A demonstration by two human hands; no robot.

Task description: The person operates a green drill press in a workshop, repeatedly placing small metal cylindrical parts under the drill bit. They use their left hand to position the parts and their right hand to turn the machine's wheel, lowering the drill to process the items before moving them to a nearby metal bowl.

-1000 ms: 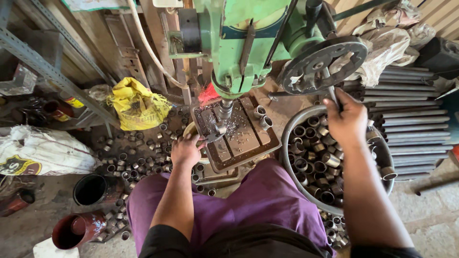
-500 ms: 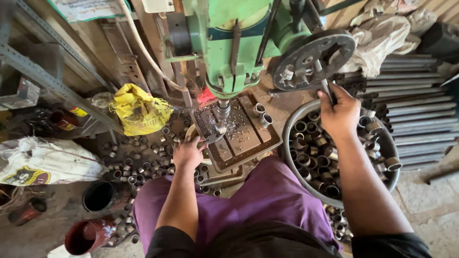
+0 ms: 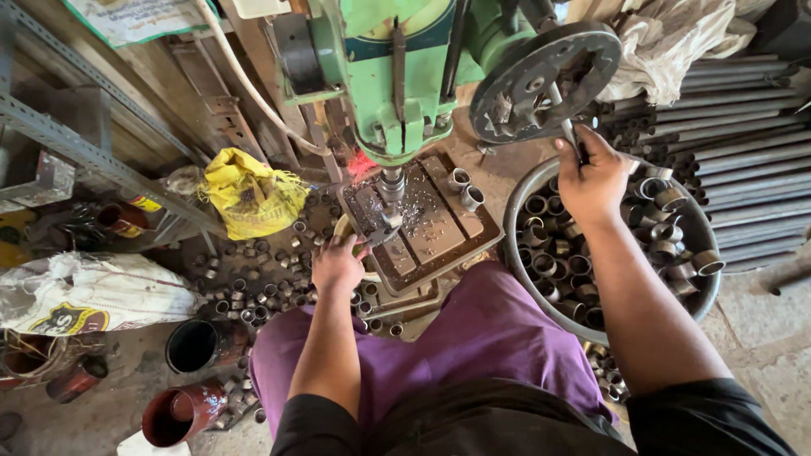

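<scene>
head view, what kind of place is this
Most likely a small metalworking shop: a green drill press over a work table strewn with metal chips, a basin full of short metal sleeves, and stacked pipes on the floor.

A crumpled yellow plastic bag [image 3: 252,196] with dark print sits on the floor just left of the green drill, among scattered metal rings. Further left lies a white woven sack [image 3: 89,294], bearing a dark round emblem with yellow in it. Up in the top left corner hangs a pale printed sheet [image 3: 139,17] with a green border, leaning against the wall.
</scene>
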